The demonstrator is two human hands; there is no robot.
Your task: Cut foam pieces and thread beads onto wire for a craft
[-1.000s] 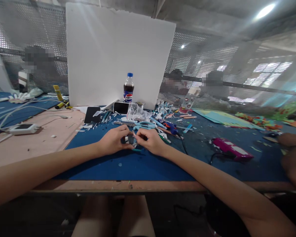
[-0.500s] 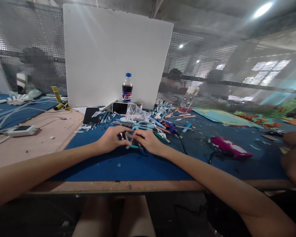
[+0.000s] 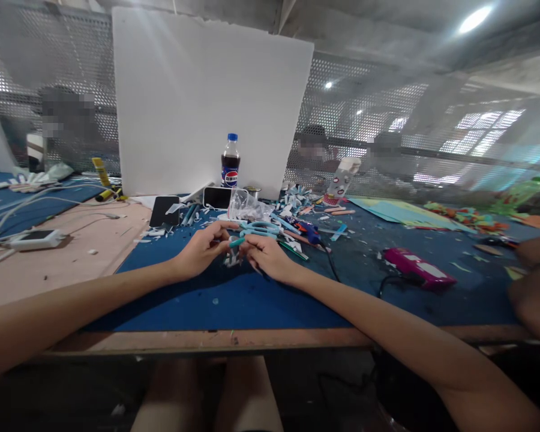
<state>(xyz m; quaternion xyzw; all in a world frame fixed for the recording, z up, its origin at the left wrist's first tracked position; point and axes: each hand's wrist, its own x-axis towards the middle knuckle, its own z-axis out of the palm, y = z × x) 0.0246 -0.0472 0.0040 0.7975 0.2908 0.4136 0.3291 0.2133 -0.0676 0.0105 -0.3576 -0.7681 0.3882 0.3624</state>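
Right now your left hand (image 3: 202, 251) and your right hand (image 3: 267, 258) meet over the blue mat (image 3: 261, 297), fingers curled and pinched on a small teal strip (image 3: 236, 242) that runs between them, just above the mat. Below it, between your two hands, sits a little whitish piece (image 3: 231, 260); whether your fingers grip it too is too small to tell. Both hands are closed around the work, thumbs and forefingers pressed together at the strip.

Just beyond your knuckles lie light blue scissors (image 3: 258, 229), and behind them a crumpled clear plastic bag (image 3: 248, 207). A cola bottle (image 3: 230, 161) stands upright in front of the white foam board (image 3: 209, 102), with a phone (image 3: 216, 197) lying near its base. Paper scraps (image 3: 297, 201) are strewn to the right, and a pink glue gun (image 3: 417, 269) rests well apart on the mat. At the far right edge another person's arm (image 3: 533, 288) shows.
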